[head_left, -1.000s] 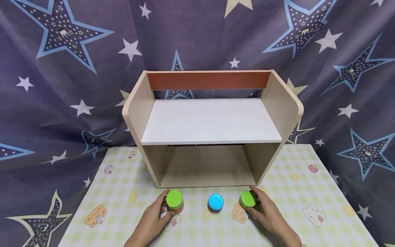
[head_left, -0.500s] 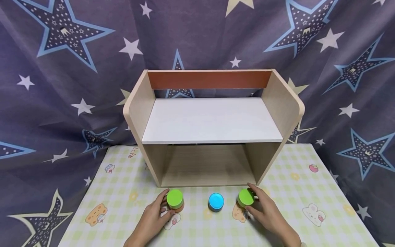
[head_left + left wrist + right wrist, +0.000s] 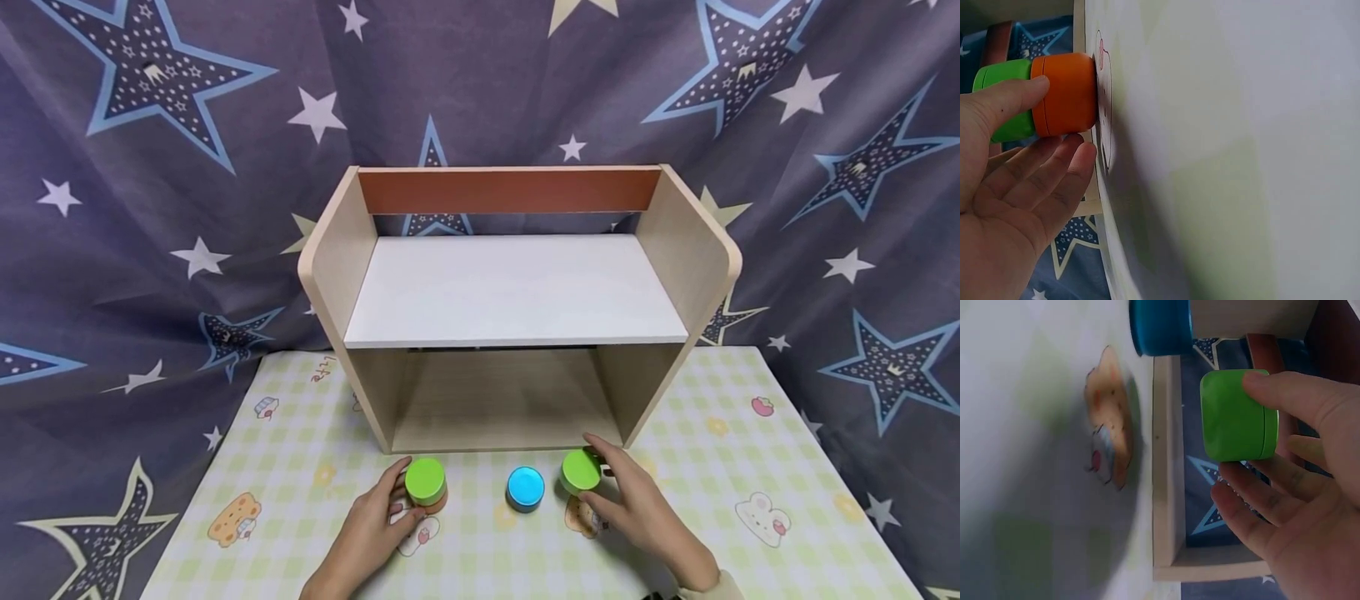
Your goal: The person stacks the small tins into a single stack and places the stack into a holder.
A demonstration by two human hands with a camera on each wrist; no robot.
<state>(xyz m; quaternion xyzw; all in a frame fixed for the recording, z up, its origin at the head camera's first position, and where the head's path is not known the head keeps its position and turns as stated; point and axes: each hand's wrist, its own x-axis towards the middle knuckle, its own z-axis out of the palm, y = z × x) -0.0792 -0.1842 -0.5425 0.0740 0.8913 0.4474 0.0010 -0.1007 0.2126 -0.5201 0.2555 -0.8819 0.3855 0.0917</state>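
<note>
In the head view, my left hand (image 3: 367, 533) is at a small stack, a green round tub (image 3: 425, 479) on top of an orange tub (image 3: 437, 505). The left wrist view shows the thumb on the side of the orange tub (image 3: 1065, 94), fingers curled round its other side, and its base on the tablecloth. My right hand (image 3: 633, 500) pinches a second green tub (image 3: 581, 472) between thumb and fingers. This green tub (image 3: 1232, 419) hangs clear above the cloth in the right wrist view. Between the hands stands a blue tub (image 3: 525, 487), untouched.
Behind the tubs stands a wooden shelf unit (image 3: 333, 275) with a white upper board (image 3: 517, 292) and a lower compartment (image 3: 506, 404) open to the front. A checked tablecloth (image 3: 292, 492) covers the table. A dark star-patterned curtain (image 3: 480, 83) hangs behind.
My right hand has moved left with its green tub, closer to the blue tub. The left hand and its stack have stayed where they were.
</note>
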